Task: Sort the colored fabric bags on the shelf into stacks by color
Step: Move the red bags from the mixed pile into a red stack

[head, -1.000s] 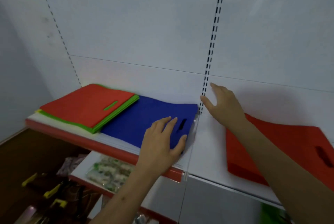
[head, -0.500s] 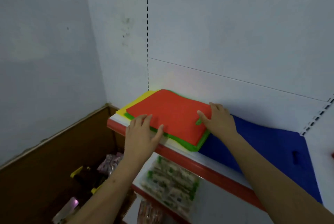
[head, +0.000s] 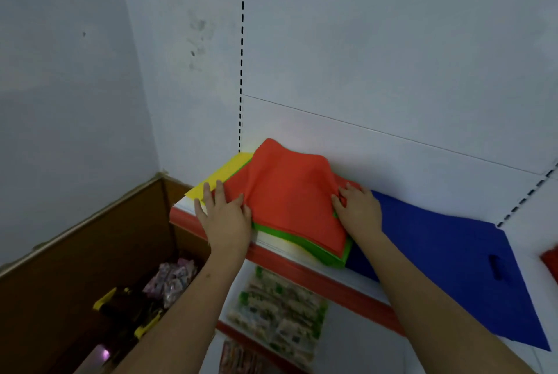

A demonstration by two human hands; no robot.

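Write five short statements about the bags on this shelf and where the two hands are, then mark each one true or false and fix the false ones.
1. The red bag is the top of the mixed pile. True.
2. The left hand grips the blue bag. False: it holds the red bag's left edge, and the blue bag lies apart to the right.
3. A green bag shows under the red one at the pile's front edge. True.
4. The red bag lies perfectly flat. False: its middle is humped up between the two hands.
5. The right hand hangs idle off the shelf. False: it holds the red bag's right edge.
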